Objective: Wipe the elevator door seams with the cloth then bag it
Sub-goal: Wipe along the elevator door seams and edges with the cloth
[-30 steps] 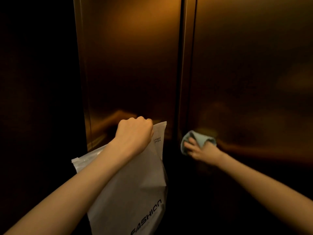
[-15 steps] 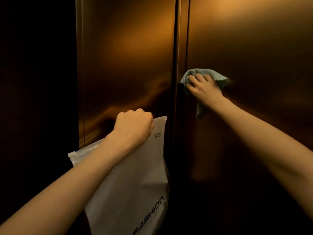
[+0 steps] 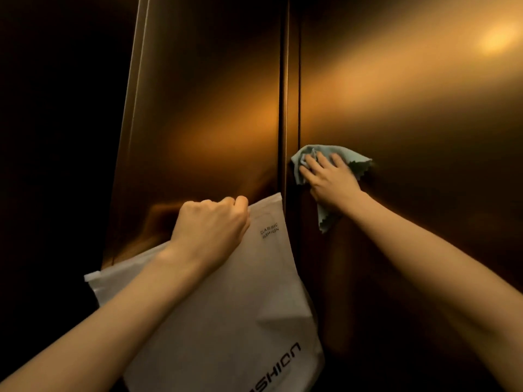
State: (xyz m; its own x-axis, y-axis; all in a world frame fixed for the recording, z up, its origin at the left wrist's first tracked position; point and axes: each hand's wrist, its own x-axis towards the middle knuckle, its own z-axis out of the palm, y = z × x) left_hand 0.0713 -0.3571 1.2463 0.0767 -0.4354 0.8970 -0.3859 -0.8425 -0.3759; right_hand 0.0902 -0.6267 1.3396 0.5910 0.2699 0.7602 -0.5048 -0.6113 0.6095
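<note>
My right hand [image 3: 331, 179] presses a light blue cloth [image 3: 349, 155] flat against the right elevator door panel [image 3: 410, 103], with my fingertips right beside the dark centre seam [image 3: 283, 94]. A zigzag-edged corner of the cloth hangs below my palm. My left hand [image 3: 210, 224] is a fist that grips the top edge of a white plastic bag [image 3: 240, 306] printed with "FASHION". The bag hangs in front of the left door panel [image 3: 212, 108], just left of the seam.
The brushed metal doors reflect warm light, with a bright spot at the upper right. A second vertical seam [image 3: 135, 108] runs where the left panel meets the dark wall [image 3: 56, 137]. The floor is not visible.
My right hand slid the cloth up along the centre seam from below my left hand's level to above it, then down slightly. My left hand kept holding the bag in place.
</note>
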